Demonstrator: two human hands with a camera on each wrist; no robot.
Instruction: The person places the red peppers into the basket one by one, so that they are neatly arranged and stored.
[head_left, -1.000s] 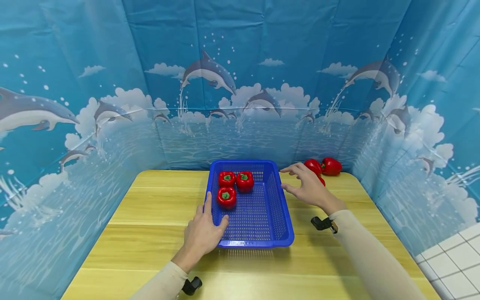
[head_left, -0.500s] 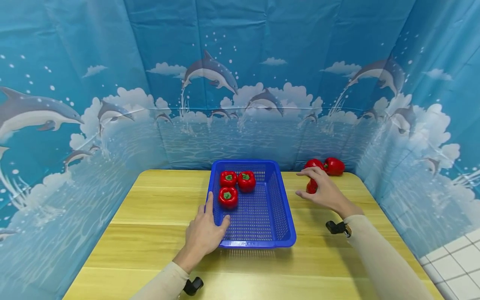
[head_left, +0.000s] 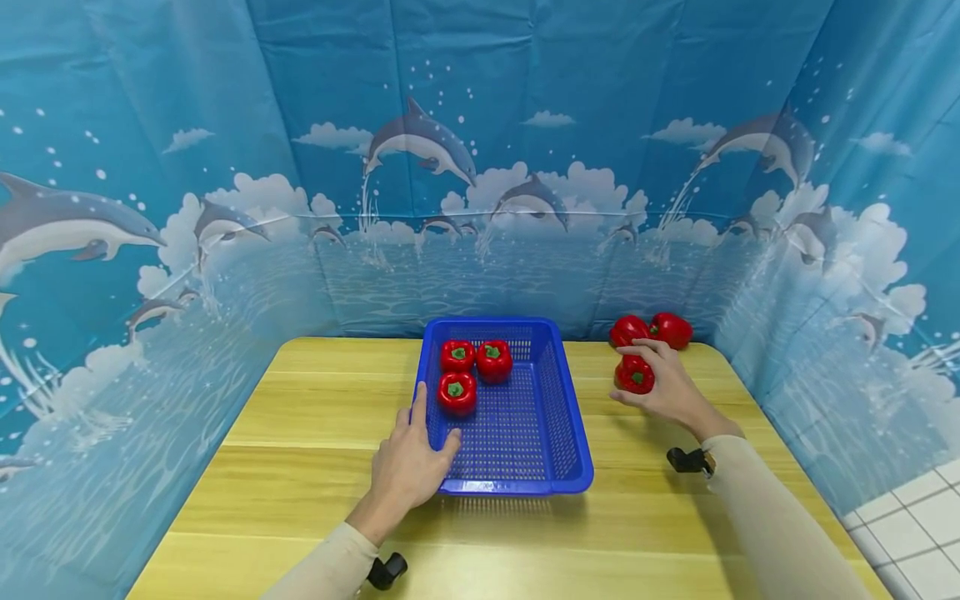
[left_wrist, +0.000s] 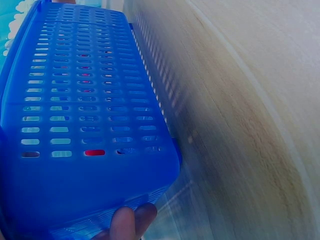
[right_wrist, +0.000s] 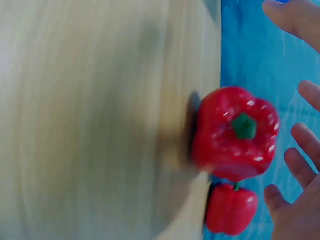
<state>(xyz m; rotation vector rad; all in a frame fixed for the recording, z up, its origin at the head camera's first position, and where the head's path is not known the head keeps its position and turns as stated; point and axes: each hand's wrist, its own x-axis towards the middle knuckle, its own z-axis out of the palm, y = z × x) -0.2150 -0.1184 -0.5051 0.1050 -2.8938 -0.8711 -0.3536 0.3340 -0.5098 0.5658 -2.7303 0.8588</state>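
Note:
My right hand (head_left: pixel 663 387) is around a red bell pepper (head_left: pixel 633 375) at the table's right, fingers and thumb spread to either side. In the right wrist view a gap shows between the fingers (right_wrist: pixel 306 142) and the nearer bell pepper (right_wrist: pixel 235 132), whose green stem faces the camera. My left hand (head_left: pixel 408 471) rests on the left rim of a blue mesh basket (head_left: pixel 570 433), index finger straight along it, thumb over the inside. Fingertips (left_wrist: pixel 123 222) touch the outer wall in the left wrist view. Three bell peppers (head_left: pixel 457 393) stand upright in the basket's far left part.
Two more bell peppers, one at the far edge (head_left: pixel 628 331) and one beside it (head_left: pixel 671 330), lie behind my right hand. The wooden table (head_left: pixel 300 467) is backed by a blue dolphin-print curtain (head_left: pixel 480 267). White tiles (head_left: pixel 911 517) show at lower right.
My right hand has moved right, from beside the basket's right rim to around the nearest loose bell pepper. The left hand and basket have stayed in place.

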